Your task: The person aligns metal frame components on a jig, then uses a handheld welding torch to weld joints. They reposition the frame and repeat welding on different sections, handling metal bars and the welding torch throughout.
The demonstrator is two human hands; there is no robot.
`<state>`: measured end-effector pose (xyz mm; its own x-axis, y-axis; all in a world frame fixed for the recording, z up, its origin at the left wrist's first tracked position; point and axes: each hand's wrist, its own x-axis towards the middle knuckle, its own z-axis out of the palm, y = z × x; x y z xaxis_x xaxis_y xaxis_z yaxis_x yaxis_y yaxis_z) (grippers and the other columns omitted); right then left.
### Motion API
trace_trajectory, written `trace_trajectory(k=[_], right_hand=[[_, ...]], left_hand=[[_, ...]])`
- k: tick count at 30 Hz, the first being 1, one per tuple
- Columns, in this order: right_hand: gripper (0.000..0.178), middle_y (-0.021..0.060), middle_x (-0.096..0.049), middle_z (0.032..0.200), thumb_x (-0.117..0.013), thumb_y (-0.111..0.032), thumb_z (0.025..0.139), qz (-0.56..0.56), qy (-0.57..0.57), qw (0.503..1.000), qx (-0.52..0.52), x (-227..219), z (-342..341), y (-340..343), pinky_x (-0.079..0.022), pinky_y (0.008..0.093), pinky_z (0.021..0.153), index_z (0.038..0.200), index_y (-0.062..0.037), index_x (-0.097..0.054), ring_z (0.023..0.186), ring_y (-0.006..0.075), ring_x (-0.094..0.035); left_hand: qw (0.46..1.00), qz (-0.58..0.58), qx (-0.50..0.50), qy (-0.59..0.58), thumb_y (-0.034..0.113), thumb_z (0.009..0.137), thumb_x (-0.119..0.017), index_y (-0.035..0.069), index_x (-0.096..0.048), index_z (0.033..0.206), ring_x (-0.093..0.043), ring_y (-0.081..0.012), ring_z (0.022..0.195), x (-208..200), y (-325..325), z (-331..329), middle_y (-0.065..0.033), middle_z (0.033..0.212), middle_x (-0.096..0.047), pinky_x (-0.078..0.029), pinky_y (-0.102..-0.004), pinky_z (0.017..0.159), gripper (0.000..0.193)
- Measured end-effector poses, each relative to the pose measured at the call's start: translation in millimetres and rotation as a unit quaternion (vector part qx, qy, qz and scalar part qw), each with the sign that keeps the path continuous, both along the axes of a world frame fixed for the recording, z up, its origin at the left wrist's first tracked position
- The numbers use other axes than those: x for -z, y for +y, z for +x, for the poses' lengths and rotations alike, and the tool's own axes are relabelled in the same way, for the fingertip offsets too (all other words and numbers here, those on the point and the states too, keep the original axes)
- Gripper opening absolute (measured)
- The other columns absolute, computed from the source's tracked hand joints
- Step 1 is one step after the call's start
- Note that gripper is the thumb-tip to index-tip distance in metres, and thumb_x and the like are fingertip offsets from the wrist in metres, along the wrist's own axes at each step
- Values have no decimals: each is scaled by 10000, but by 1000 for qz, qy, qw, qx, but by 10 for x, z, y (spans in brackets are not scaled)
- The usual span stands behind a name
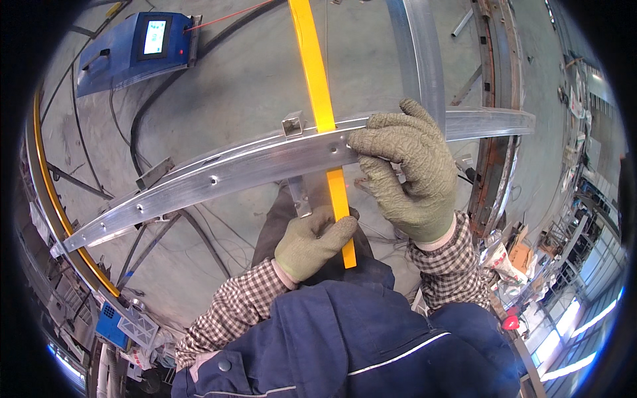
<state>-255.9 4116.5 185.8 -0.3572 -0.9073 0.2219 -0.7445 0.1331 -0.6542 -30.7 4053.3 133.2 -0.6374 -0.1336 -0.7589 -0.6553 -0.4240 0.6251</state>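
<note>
A long silver metal rail (265, 164) with several small holes in its face stretches across in front of me. The yellow bar (312, 66) runs from the far edge toward me and is covered where it meets the rail. Below the rail, my left hand (310, 244), in a grey-green glove, is closed on the bar's near end, thumb over it. My right hand (415, 172), gloved alike, is at the rail's face just right of the bar. Its thumb and forefinger are drawn together; what they pinch, if anything, is hidden.
At the far left stands a blue machine (129, 56) with a lit screen. A short square metal tube (292, 124) stands at the rail's far edge. Dark cables (137, 126) cross the floor. A rusty steel beam (494, 152) runs lengthwise at right, near cardboard scraps (521, 255).
</note>
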Motion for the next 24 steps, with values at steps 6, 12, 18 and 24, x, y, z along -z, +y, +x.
trace_trajectory(k=[6, 12, 18, 24], right_hand=[[207, 160, -769, 1130, -708, -9, 990, -94, 58, 991, 71, 44, -116, 226, -481, 479, 1143, 1187, 30, -758, 1176, 330, -718], [274, 204, -764, 1241, -554, -88, 1125, -237, -151, 882, 378, 265, 221, 821, -565, 387, 1059, 1349, 36, -653, 1155, 254, -732], [224, 202, -748, 1223, -573, -73, 1085, -106, -59, 929, 349, 162, 326, 965, -576, 408, 1041, 1222, 18, -725, 1161, 273, -718], [240, 56, -806, 1097, -755, -47, 919, 89, 131, 985, 62, -27, -40, 667, -402, 553, 1218, 1150, -85, -808, 1147, 287, -730]], left_hand=[[1000, 1, -8, 10, 463, 1035, -731, 24, -763, 1239, -707, -116, 869, -8, 0, -12, -69, 966, -781, -567, -285, 823, 484], [1000, 17, -11, 5, 462, 1028, -738, 26, -766, 1221, -670, -100, 821, 4, -15, 1, -53, 901, -755, -546, -276, 781, 479], [1000, -8, 10, -1, 458, 1016, -757, 13, -759, 1165, -643, -93, 768, 18, -36, 28, -39, 853, -732, -534, -278, 739, 469], [999, 21, -42, 23, 455, 1004, -778, 20, -759, 1163, -623, -87, 747, 50, 2, 61, -8, 823, -701, -524, -272, 724, 464]])
